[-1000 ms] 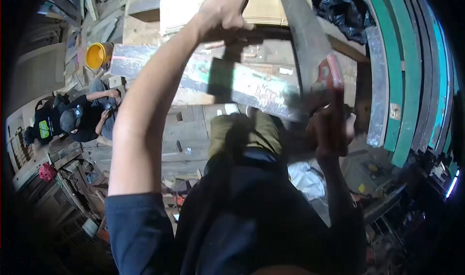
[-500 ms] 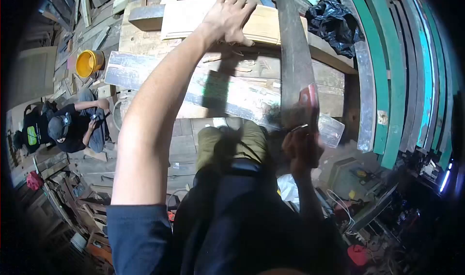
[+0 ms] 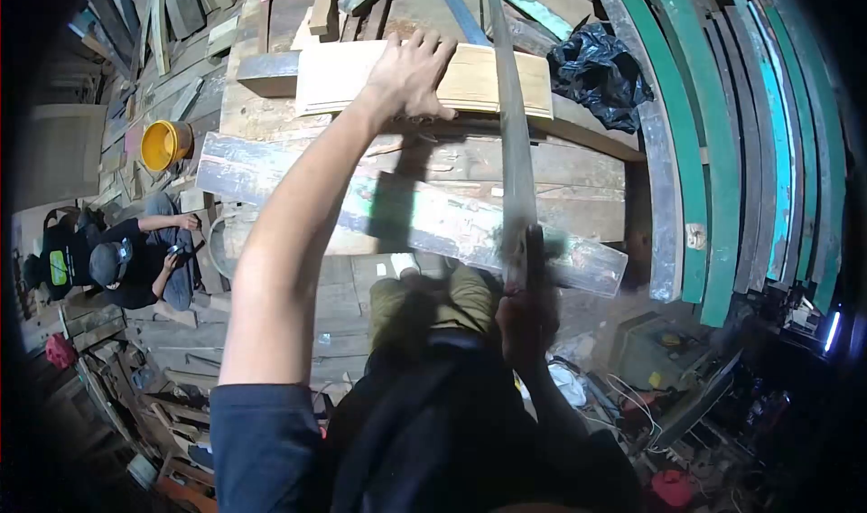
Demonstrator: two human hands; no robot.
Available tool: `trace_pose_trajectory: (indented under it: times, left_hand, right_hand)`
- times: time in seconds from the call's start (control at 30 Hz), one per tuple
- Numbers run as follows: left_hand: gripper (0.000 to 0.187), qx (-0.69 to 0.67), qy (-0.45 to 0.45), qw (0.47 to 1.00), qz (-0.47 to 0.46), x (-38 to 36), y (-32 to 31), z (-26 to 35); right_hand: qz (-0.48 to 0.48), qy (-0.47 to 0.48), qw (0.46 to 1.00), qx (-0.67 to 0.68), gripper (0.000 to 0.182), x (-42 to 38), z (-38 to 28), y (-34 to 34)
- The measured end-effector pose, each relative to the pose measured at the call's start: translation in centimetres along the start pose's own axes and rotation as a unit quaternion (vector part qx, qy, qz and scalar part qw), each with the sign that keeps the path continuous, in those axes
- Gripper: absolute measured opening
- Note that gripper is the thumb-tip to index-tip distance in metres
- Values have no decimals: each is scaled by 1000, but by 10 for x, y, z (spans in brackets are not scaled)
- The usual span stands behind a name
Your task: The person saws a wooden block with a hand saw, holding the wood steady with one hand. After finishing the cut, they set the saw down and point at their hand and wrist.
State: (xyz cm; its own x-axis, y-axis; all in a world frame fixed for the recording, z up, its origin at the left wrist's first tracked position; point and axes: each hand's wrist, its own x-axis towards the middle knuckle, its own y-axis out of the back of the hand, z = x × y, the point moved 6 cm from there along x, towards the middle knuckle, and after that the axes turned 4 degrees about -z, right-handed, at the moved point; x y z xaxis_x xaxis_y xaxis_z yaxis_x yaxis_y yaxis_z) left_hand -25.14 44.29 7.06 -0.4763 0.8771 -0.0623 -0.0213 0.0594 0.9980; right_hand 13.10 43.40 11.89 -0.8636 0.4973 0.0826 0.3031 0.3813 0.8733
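A pale wooden board [image 3: 483, 78] lies across a thicker timber on the workbench. My left hand [image 3: 408, 75] rests on it, fingers spread towards the far edge and thumb by the near edge. In my right hand [image 3: 526, 323] is the handle of a handsaw, closed round it in shadow. The handsaw blade [image 3: 515, 143] points away from me, seen nearly edge-on, and overlaps the right part of the pale board. Nearer to me, a worn plank with flaking paint [image 3: 298, 172] lies slantwise under the saw's handle end.
A black plastic bag [image 3: 601, 75] lies just right of the board. Long green planks [image 3: 722, 197] stand along the right side. At left are a yellow bucket [image 3: 165, 145] and a seated person [image 3: 135, 251]. Offcuts [image 3: 325, 7] lie at the back of the bench.
The handsaw has turned from showing its broad side to nearly edge-on, and my right hand has moved left and slightly down. My left hand stays on the board. The view has shifted somewhat.
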Motion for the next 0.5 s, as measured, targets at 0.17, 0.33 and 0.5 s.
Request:
trace_pose_trajectory:
  times: [0.17, 0.33, 0.5]
  left_hand:
    - [121, -3, -7, 1000, -20, -1, 1, 2]
    - [124, 11, 5, 1000, 1, -3, 4, 4]
    - [116, -51, 52, 997, 23, 8, -3, -4]
  right_hand:
    - [-90, -135, 981, 105, 17, 91, 8, -16]
    - [-13, 58, 998, 21, 21, 61, -13, 9]
    - [-9, 27, 995, 92, 18, 58, -11, 4]
